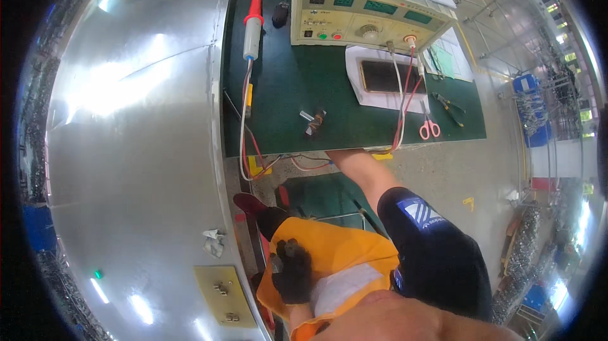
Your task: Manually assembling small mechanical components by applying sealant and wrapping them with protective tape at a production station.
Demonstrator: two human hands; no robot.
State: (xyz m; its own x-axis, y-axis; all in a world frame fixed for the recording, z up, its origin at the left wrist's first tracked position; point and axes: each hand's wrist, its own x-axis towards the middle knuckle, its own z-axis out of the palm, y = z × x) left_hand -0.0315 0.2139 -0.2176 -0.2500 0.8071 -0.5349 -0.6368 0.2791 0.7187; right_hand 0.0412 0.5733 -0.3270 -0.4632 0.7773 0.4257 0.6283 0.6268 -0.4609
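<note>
My left hand (294,273), in a dark glove, rests against the orange apron (348,241) over my lap. Its fingers are curled in, with something greyish at their edge that I cannot make out. A stretch of bare skin spans the bottom of the view, but my right hand does not show. On the dark green table ahead lies a small bundle of silvery and brown pieces (313,122). Farther left, a probe with a red tip and grey handle (253,29) lies with its cable hanging over the near edge.
A beige test instrument (373,18) stands at the table's back, papers on top. Before it lie a dark phone (383,77), pink-handled scissors (429,129) and pliers (448,108). The metal worktop (139,170) at left bears a yellowish plate with fittings (223,306) and a crumpled scrap (213,243).
</note>
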